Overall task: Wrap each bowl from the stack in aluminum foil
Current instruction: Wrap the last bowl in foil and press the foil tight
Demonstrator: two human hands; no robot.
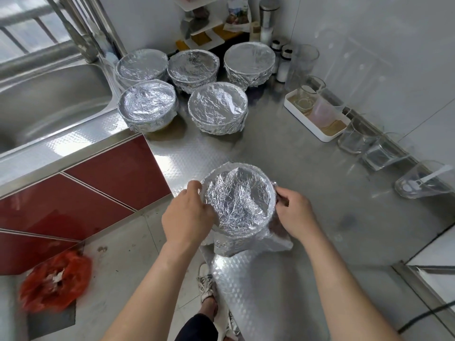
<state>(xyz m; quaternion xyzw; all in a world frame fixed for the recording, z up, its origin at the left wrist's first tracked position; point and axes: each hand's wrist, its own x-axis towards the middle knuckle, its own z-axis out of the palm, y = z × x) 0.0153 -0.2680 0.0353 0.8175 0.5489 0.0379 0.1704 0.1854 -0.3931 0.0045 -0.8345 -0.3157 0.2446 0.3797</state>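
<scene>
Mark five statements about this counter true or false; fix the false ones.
1. Five foil-wrapped bowls stand at the back of the counter. True.
2. The left hand and right hand grip the near bowl at opposite sides. True.
3. The near bowl's top is bare. False: foil covers it.
4. The sink is right of the wrapped bowls. False: the sink is on their left.
5. The red bag sits on the counter. False: the red bag lies on the floor.
</scene>
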